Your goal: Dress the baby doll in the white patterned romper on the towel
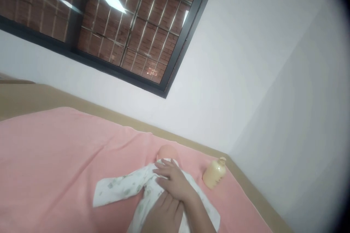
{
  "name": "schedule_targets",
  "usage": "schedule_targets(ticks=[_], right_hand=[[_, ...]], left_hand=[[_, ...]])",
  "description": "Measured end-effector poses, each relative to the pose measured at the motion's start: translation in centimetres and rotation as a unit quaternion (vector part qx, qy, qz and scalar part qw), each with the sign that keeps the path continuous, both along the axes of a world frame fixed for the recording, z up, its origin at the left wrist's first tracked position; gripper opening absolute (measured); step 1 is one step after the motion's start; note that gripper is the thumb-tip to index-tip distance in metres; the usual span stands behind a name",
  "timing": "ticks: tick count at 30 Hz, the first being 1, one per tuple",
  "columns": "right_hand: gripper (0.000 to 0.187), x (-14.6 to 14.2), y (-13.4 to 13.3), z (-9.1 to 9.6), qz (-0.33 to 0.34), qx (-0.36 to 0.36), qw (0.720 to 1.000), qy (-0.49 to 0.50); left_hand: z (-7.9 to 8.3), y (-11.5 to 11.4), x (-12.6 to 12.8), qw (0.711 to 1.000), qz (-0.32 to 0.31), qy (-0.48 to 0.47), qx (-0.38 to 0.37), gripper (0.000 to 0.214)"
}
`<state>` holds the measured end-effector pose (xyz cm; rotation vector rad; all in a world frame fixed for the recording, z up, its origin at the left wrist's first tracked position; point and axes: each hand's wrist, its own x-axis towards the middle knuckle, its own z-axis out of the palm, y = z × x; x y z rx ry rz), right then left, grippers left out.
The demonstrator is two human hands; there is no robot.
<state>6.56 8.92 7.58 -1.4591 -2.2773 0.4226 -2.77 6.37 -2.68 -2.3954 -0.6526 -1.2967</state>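
Observation:
A long-sleeved white baby garment [117, 187] with a green print lies spread on the pink cloth, one sleeve stretched out to the left. At its collar shows a smooth, peach-coloured rounded shape [167, 151], like a doll's head. My right hand [173, 178] rests over the upper chest of the garment, fingers apart and pointing left. Just below it, my left hand [163, 213] is closed on the front of the garment, its fingertips hidden under the right hand and wrist. The lower part of the garment runs out of view.
A cream-yellow bottle [214, 174] stands tilted on the pink cloth [54, 153], right of the garment. The cloth covers a tan padded surface [90, 111] with its edge along the white wall [232, 62]. Above is a dark-framed window [164, 89] with metal bars.

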Motion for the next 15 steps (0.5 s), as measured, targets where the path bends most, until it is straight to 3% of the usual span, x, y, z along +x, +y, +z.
schedule_targets(ticks=[6, 12, 15], right_hand=[[0.036, 1.8, 0.6, -1.7, -0.022, 0.016, 0.997, 0.074], [0.051, 1.9, -1.2, -0.3, -0.045, -0.03, 0.998, -0.034], [0.062, 1.1, -3.3, 0.5, -0.092, -0.059, 0.991, -0.078]], left_hand=[[1.8, -0.8, -0.8, 0.998, 0.015, 0.051, 0.023, 0.037], [4.0, -2.2, -1.8, 0.992, -0.076, 0.09, -0.04, 0.053], [3.9, -2.5, -2.0, 0.991, -0.085, 0.078, -0.068, 0.055]])
